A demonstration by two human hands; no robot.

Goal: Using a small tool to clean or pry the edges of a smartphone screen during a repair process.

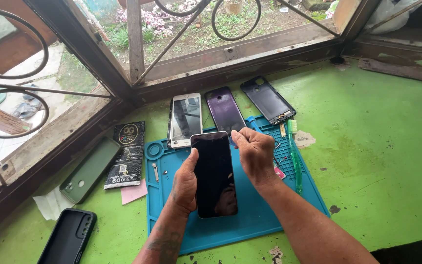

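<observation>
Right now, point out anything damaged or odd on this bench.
The black phone frame by the window is stripped, its inside bare. The green table has chipped paint patches. The phone in the left hand looks intact.

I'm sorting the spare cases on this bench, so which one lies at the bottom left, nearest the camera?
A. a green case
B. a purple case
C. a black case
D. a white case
C: the black case lies at the lower left corner of the green table, while the green case sits further up.
</observation>
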